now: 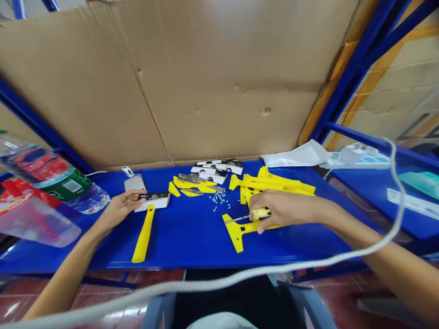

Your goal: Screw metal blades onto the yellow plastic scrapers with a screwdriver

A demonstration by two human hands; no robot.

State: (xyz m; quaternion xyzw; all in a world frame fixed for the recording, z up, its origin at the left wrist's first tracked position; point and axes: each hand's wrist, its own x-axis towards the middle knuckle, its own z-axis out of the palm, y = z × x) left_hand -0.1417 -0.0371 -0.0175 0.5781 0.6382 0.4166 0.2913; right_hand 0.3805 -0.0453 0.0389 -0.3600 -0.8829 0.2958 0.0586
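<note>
One yellow handle (143, 237) lies nearest my camera on the bench (192, 237), then a T-shaped yellow piece (235, 234), probably light, stiff and best gripped by its shank, beneath my right hand (283, 208), which holds a screwdriver (260, 213), while beyond, my left hand (120, 208) touches a box (158, 199), its grip unclear.
</note>
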